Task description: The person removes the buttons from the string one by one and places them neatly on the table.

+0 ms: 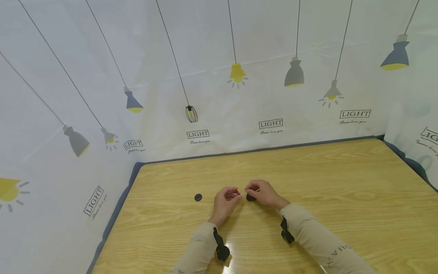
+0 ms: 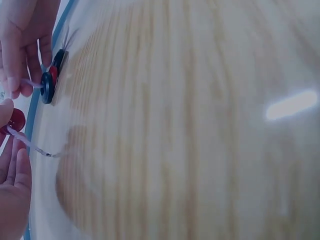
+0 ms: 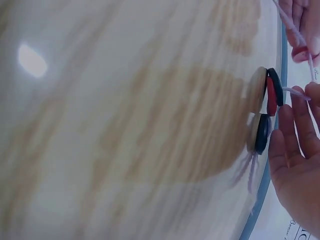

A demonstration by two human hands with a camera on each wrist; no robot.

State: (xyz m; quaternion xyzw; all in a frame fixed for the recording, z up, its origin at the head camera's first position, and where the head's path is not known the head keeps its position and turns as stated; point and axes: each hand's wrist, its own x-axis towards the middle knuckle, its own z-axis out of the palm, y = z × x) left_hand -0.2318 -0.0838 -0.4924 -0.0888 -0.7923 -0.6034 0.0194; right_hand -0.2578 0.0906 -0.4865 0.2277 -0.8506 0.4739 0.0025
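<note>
In the head view my left hand (image 1: 225, 202) pinches a red button (image 1: 237, 192) between thumb and fingers. A length of pale lilac yarn (image 2: 30, 144) passes through that button, its end hanging free in the left wrist view. My right hand (image 1: 263, 193) is close beside it, with the yarn (image 3: 298, 93) pinched in its fingertips. Below those fingertips, the yarn runs into a black button (image 3: 275, 87). Behind this one lies another red button (image 3: 271, 96), and a further black button (image 3: 261, 134) with yarn ends touches the tabletop.
A separate black button (image 1: 198, 197) lies on the wooden table (image 1: 164, 228) to the left of my hands. White sheeting (image 1: 219, 87) printed with lamps walls the table's back and sides. Dark blue edging (image 1: 116, 213) follows the table's border.
</note>
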